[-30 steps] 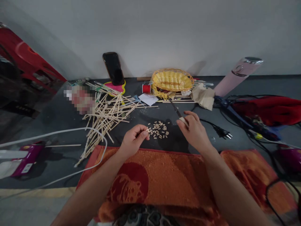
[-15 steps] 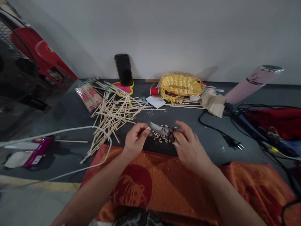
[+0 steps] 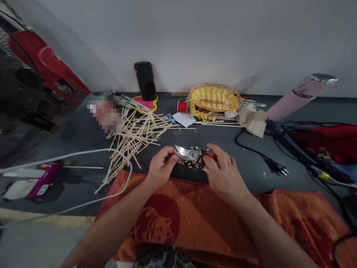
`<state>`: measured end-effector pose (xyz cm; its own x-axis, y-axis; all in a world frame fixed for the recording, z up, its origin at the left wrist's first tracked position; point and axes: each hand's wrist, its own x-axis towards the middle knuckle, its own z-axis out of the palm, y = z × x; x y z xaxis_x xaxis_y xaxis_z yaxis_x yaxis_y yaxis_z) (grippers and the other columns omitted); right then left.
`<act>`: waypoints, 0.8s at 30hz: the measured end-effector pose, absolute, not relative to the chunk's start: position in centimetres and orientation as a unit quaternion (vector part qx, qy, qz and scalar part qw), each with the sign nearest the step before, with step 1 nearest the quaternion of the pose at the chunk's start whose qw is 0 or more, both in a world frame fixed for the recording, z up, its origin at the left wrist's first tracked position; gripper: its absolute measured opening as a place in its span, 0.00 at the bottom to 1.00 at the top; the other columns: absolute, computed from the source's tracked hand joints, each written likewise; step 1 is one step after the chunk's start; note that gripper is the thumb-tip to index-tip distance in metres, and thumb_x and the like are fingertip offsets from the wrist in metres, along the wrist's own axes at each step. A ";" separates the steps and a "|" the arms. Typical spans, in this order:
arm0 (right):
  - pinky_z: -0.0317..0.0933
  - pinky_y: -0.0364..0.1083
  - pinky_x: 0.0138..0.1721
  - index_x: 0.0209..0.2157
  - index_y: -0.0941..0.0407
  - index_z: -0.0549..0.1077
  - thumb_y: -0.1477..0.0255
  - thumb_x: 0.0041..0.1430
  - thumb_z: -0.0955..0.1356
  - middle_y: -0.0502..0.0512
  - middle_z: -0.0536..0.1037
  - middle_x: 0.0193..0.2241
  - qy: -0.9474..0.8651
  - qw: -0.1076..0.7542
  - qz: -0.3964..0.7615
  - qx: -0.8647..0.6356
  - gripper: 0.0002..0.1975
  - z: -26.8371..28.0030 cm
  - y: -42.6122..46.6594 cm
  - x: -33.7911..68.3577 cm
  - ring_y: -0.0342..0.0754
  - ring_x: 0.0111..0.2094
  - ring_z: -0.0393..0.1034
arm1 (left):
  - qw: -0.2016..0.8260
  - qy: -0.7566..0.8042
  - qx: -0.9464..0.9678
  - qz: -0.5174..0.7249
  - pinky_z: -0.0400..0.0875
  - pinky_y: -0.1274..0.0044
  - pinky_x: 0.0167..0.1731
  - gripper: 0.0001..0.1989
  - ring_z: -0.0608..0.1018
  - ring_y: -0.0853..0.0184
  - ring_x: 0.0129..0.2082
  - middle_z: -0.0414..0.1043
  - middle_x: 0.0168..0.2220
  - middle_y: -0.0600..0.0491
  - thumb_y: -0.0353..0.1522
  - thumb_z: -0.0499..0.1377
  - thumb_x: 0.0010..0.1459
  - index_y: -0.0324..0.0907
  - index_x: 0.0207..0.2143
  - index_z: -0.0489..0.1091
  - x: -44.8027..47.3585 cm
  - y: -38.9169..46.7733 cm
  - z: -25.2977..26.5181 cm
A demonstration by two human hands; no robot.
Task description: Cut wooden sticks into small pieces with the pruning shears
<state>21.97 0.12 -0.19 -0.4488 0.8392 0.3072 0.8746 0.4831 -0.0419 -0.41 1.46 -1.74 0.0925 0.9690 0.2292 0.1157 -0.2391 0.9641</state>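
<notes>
Pruners (image 3: 192, 153) over wooden bits (image 3: 193, 163)

The right hand (image 3: 225, 170) grips the pruners above the surface (image 3: 242, 160). Their tips are at the left hand (image 3: 161, 166), fingers pinched together, contents hidden. Sticks (image 3: 133, 136) lie heaped beyond it.

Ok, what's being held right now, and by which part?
The right hand holds the pruning shears by the handles; whether the left hand holds anything cannot be told.
</notes>
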 end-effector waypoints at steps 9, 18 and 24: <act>0.58 0.57 0.48 0.48 0.55 0.68 0.78 0.58 0.63 0.63 0.61 0.56 -0.844 0.160 -0.072 -0.506 0.16 -0.4 0.2 21.9 0.56 0.48 0.60 | 0.457 0.424 0.589 0.514 0.66 0.79 0.32 0.10 0.73 0.69 0.28 0.73 0.26 0.53 0.38 0.57 0.60 0.40 0.32 0.69 -0.5 1.7 -1.7; 0.59 0.54 0.44 0.48 0.56 0.68 0.79 0.59 0.62 0.62 0.62 0.55 -0.854 0.155 -0.052 -0.494 0.15 -0.8 0.3 21.8 0.55 0.46 0.61 | 0.508 0.389 0.569 0.516 0.67 0.78 0.33 0.10 0.74 0.69 0.28 0.73 0.26 0.53 0.38 0.58 0.60 0.39 0.32 0.68 -0.6 1.8 -1.8; 0.59 0.53 0.42 0.47 0.55 0.68 0.77 0.62 0.61 0.60 0.65 0.54 -0.850 0.135 -0.089 -0.501 0.13 -0.3 0.3 21.9 0.55 0.45 0.61 | 0.501 0.396 0.572 0.515 0.66 0.79 0.33 0.10 0.73 0.70 0.28 0.72 0.26 0.53 0.38 0.58 0.60 0.39 0.32 0.69 -0.6 1.9 -1.9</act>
<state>21.89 0.35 -0.34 -0.4625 0.8274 0.3187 0.8754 0.4831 0.0160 -0.62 1.89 -1.94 0.1552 0.9690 0.1925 -0.0635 -0.1846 0.9808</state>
